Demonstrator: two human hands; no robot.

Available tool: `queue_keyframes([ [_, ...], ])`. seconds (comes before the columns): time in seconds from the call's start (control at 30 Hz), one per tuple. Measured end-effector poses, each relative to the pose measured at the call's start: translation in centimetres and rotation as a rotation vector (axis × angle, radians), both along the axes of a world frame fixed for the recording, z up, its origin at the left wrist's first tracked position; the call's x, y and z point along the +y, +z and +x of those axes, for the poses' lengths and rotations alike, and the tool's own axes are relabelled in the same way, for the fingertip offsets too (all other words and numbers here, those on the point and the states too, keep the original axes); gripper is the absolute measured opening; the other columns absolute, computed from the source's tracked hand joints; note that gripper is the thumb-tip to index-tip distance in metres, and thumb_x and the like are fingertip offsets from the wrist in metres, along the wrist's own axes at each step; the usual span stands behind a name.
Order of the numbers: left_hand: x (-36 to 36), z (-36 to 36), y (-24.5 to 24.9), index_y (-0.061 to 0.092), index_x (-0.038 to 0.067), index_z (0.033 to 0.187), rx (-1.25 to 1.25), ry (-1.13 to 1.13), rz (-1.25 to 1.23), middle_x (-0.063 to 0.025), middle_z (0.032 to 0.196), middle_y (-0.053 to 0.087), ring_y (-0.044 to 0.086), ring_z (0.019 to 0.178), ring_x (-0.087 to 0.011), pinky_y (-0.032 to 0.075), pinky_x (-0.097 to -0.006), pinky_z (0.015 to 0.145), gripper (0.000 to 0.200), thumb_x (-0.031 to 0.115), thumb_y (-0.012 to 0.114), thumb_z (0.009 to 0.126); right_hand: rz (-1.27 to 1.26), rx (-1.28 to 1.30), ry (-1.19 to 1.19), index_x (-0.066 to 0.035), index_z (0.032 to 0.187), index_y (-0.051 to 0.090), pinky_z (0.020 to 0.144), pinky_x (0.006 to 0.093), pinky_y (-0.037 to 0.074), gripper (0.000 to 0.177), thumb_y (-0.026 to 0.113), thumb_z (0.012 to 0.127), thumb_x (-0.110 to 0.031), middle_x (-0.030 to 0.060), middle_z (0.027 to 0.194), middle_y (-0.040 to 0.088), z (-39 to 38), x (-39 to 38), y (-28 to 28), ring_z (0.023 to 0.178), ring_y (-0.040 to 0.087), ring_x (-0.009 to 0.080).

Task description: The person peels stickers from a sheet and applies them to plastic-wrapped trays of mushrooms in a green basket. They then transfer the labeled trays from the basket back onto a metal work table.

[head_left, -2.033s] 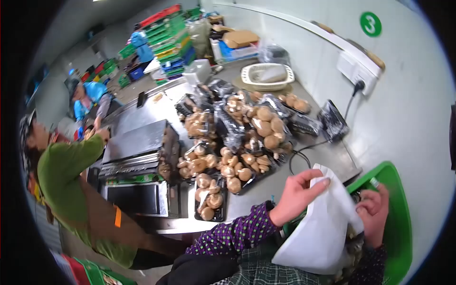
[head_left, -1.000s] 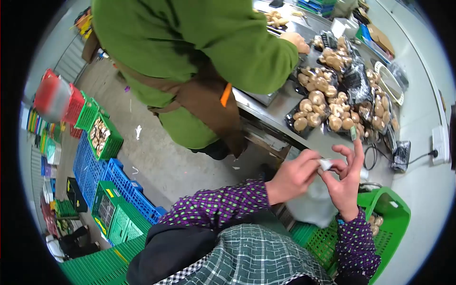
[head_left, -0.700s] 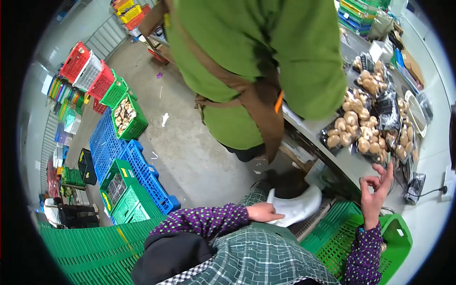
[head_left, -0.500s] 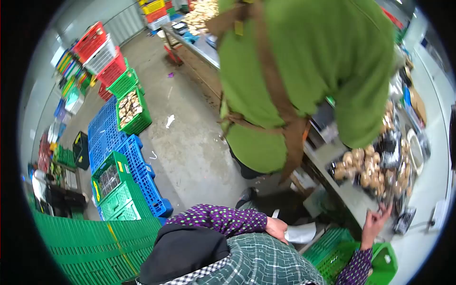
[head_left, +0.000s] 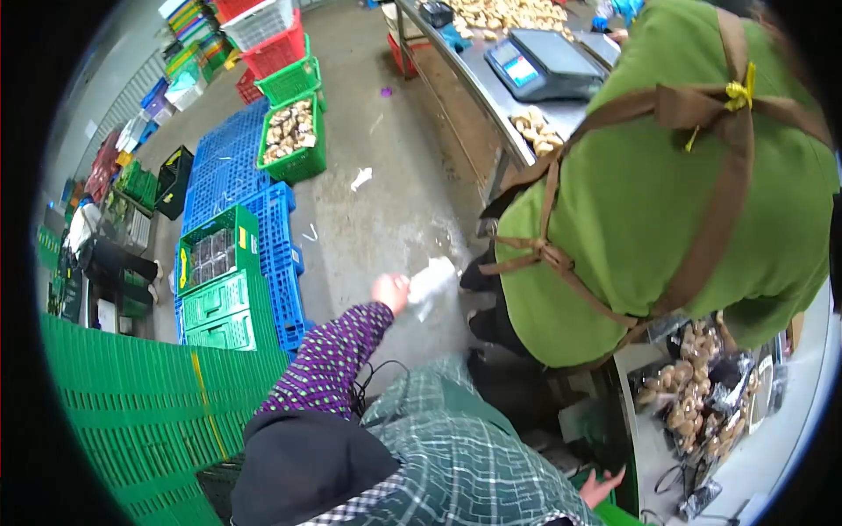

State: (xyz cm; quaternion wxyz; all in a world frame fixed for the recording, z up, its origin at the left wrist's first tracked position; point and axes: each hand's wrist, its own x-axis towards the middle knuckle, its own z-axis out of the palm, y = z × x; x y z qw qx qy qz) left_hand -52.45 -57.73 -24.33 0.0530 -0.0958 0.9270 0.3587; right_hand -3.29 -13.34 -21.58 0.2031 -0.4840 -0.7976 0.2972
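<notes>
My left hand [head_left: 390,293], in a purple dotted sleeve, reaches out over the concrete floor. Its fingers are closed on a crumpled white sheet [head_left: 431,279], perhaps thin plastic or paper; blur hides the exact kind. Low on the right, my right hand [head_left: 602,487] has its fingers apart and holds nothing. It hovers beside the counter [head_left: 645,469], above the edge of a green crate [head_left: 614,515]. On that counter lie brown mushrooms [head_left: 693,386], some in clear plastic packs.
A co-worker in a green top [head_left: 614,237] stands close at front right. Beyond is a metal table with a scale [head_left: 548,66] and loose mushrooms. At left are blue pallets [head_left: 281,254], a crate of mushrooms [head_left: 294,136] and stacked green crates [head_left: 132,403].
My left hand has swung forward and left with the white sheet. My right hand has drawn back from the packed mushrooms. The view has turned, and the co-worker appears farther right.
</notes>
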Motion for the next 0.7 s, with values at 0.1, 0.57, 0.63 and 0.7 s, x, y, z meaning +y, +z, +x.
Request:
queue_keyframes([
  [0.1, -1.2, -2.9, 1.1, 0.067, 0.006, 0.081, 0.196, 0.033, -0.13, -0.018, 0.081, 0.064, 0.062, 0.08, -0.0352, 0.05, -0.0426, 0.071, 0.018, 0.023, 0.061, 0.081, -0.006, -0.058, -0.033, -0.01, 0.146, 0.019, 0.075, 0.0323, 0.044, 0.085, 0.063, 0.076, 0.01, 0.0129, 0.103, 0.049, -0.4, 0.9, -1.3, 0.082, 0.049, 0.0221],
  [0.57, 11.4, -28.9, -5.8, 0.068, 0.011, 0.09, 0.107, -0.669, -0.092, -0.0127, 0.09, 0.065, 0.06, 0.089, -0.0344, 0.049, -0.044, 0.081, 0.02, 0.027, 0.061, 0.08, -0.214, 0.065, -0.64, -0.019, 0.146, 0.02, 0.055, 0.0294, 0.042, 0.088, 0.068, 0.075, 0.003, 0.004, 0.077, 0.048, 12.9, -5.9, -8.9, 0.06, 0.045, 0.0113],
  [0.63, 14.0, -31.7, -6.6, 0.069, 0.013, 0.095, 0.04, -0.83, -0.214, -0.0149, 0.09, 0.066, 0.061, 0.093, -0.0339, 0.05, -0.0434, 0.084, 0.023, 0.029, 0.062, 0.081, -0.1, -0.091, -0.528, -0.019, 0.146, 0.018, 0.052, 0.03, 0.044, 0.086, 0.064, 0.078, 0.006, 0.0077, 0.086, 0.049, 2.0, -12.8, -1.8, 0.058, 0.048, 0.0127],
  [0.7, 17.8, -33.2, -7.2, 0.068, 0.012, 0.104, -0.094, -0.737, -0.041, -0.0168, 0.103, 0.064, 0.06, 0.099, -0.0346, 0.047, -0.0422, 0.091, 0.029, 0.029, 0.06, 0.081, -0.195, 0.05, -0.646, -0.018, 0.146, 0.017, 0.048, 0.0302, 0.044, 0.084, 0.061, 0.079, 0.008, 0.0103, 0.092, 0.05, -9.0, -18.0, 4.8, 0.055, 0.051, 0.0145],
])
